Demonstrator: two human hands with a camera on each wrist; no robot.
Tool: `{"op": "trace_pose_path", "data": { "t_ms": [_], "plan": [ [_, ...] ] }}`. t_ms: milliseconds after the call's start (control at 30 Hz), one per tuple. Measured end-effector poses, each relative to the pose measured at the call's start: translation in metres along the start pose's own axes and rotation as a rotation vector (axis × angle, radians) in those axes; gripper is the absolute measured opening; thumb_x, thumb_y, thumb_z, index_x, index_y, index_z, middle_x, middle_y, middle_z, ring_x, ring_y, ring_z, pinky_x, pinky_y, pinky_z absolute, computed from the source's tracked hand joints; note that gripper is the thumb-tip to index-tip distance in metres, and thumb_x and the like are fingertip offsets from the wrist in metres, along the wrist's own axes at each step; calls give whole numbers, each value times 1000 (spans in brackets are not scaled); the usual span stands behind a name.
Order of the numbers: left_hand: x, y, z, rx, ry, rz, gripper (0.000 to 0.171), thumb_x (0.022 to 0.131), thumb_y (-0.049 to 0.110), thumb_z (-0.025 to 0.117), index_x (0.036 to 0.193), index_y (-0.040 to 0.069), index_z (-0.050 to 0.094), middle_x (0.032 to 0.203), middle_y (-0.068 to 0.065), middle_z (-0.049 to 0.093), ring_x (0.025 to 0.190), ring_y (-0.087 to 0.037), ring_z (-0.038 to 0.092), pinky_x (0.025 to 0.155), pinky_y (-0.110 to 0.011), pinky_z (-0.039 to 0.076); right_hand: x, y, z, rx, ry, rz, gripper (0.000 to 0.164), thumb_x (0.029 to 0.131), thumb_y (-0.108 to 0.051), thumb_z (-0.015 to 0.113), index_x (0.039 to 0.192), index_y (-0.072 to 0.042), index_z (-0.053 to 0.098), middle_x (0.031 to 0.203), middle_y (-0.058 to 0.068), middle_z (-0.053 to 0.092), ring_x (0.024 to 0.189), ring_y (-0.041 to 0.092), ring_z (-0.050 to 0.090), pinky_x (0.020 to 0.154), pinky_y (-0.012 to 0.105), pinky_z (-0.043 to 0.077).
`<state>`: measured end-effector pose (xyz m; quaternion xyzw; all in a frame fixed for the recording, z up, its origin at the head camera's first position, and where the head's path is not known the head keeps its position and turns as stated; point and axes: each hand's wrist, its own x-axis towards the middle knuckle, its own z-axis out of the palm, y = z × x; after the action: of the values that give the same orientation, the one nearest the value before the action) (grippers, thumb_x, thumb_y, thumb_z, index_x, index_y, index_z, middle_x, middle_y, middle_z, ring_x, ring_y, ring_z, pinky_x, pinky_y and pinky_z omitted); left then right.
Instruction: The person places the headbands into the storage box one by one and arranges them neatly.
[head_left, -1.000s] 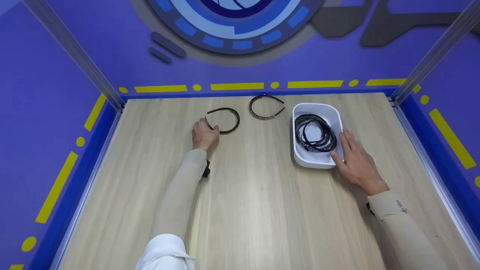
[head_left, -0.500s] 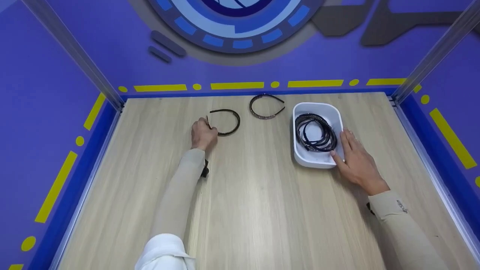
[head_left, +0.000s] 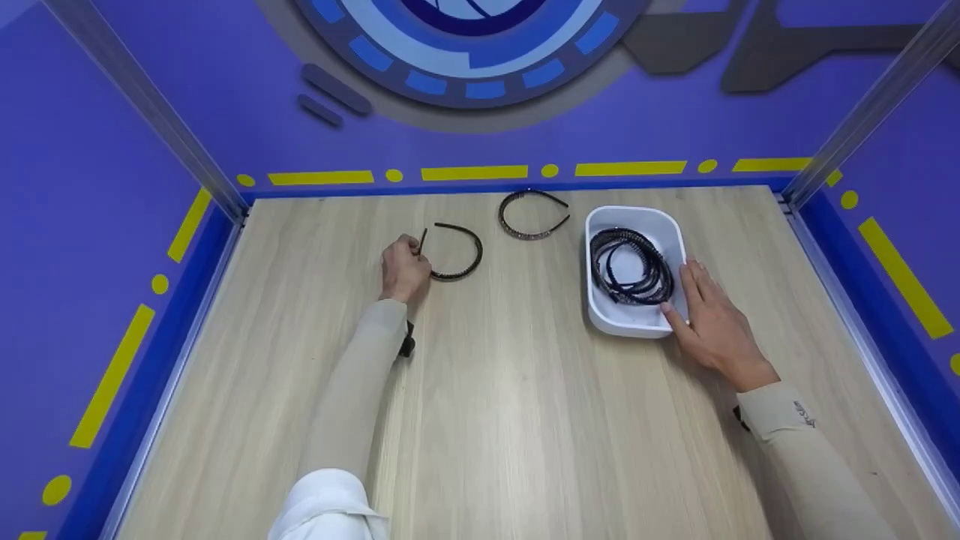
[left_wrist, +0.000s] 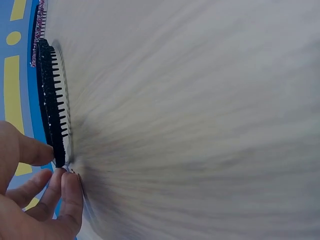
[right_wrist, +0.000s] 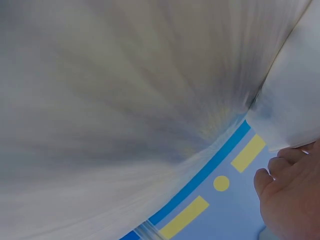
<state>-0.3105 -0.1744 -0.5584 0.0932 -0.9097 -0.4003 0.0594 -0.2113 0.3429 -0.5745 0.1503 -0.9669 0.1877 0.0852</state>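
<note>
My left hand pinches one end of a black glittery headband between thumb and fingers, towards the left of the table. In the left wrist view the headband stands on edge, its comb teeth facing the tabletop. My right hand holds the right wall of a white plastic box, thumb over the rim and fingers along the outside. Several dark headbands lie looped together inside it. The right wrist view shows the fingers against the white wall.
A second loose headband, with pinkish glitter, lies at the back of the table between the held one and the box. Blue-purple panels with yellow marks enclose the wooden table at the back and sides.
The headband in my left hand has turned and shifted slightly towards me, its open ends now pointing more to the back. My right hand and the box have stayed in place.
</note>
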Motion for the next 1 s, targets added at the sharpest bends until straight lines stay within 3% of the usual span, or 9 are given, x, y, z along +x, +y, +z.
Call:
{"op": "trace_pose_path", "data": {
  "t_ms": [200, 467, 1000],
  "plan": [
    [-2, -1, 0, -3, 1, 6, 32, 100, 0, 62, 131, -4, 64, 124, -19, 69, 119, -33, 68, 101, -43, 57, -1, -1, 0, 2, 0, -3, 81, 111, -47, 48, 168, 4, 20, 175, 27, 19, 162, 46, 20, 129, 63, 24],
    [-3, 2, -2, 95, -53, -74, 38, 99, 14, 67, 132, -5, 63, 127, -21, 63, 120, -36, 63, 103, -48, 55, -2, -1, 0, 2, 6, 1, 81, 111, -47, 49, 168, 4, 21, 175, 28, 20, 162, 47, 21, 129, 62, 25],
    [-2, 8, -3, 43, -65, -77, 38, 94, 0, 61, 131, -3, 68, 124, -21, 70, 110, -32, 70, 92, -45, 61, 1, 0, 0, 0, 6, -9, 81, 110, -47, 49, 167, 5, 21, 174, 30, 21, 161, 49, 21, 129, 63, 23]
  ]
}}
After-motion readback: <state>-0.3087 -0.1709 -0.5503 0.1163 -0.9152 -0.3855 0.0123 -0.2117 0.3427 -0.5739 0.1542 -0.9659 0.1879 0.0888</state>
